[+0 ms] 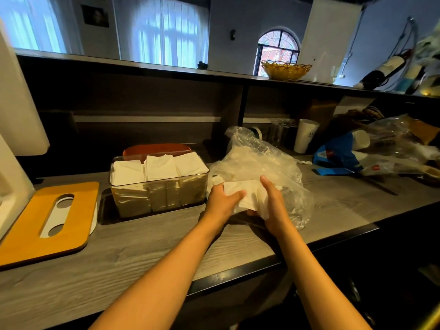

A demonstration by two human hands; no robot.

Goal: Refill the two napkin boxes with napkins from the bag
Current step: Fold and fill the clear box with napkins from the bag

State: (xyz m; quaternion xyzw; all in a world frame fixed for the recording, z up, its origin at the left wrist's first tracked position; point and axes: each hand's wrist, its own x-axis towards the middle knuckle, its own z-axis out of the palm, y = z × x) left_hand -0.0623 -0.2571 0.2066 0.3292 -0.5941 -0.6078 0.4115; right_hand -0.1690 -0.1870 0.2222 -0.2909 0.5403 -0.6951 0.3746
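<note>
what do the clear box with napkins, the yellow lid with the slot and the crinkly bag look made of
Clear rectangular napkin box: likely hard plastic or acrylic, see-through glossy walls. Yellow slotted lid: looks like smooth bamboo or wood veneer with a darker edge, though it could be plastic. Crinkly transparent bag: thin plastic film, wrinkled and shiny.

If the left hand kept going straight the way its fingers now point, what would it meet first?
The left hand points right, fingers on the napkin stack. Pushing on, it would probably meet the right hand holding the stack's other side, inside the clear plastic bag; depth is uncertain.
</note>
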